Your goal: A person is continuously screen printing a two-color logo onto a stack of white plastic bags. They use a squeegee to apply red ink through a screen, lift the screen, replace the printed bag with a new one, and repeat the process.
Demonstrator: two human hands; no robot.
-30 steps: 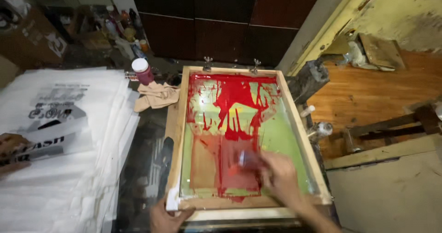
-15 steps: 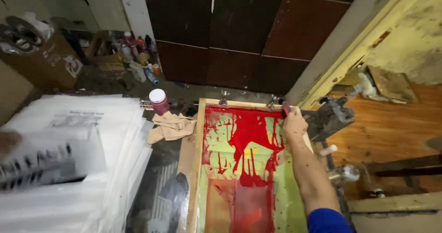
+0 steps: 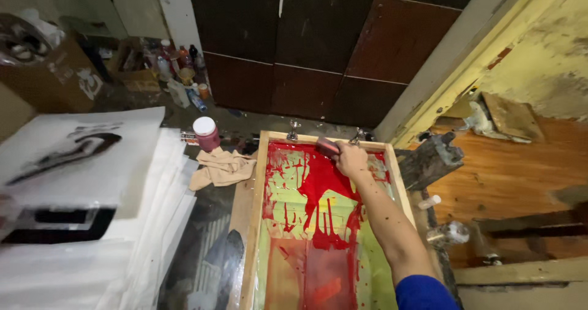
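The right hand is stretched to the far end of the wooden-framed printing screen, its fingers wrapped around a small red-smeared squeegee resting on the red-inked mesh near the top rail; a crumpled beige rag and a white-capped jar of red ink sit just left of the frame; a stack of white printed bags lies further left; the left hand is out of view.

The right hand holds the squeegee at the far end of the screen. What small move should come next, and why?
Probably draw the squeegee toward the near end. The right hand holds it at the far edge of the wooden-framed screen, and the red ink lies pooled below it.
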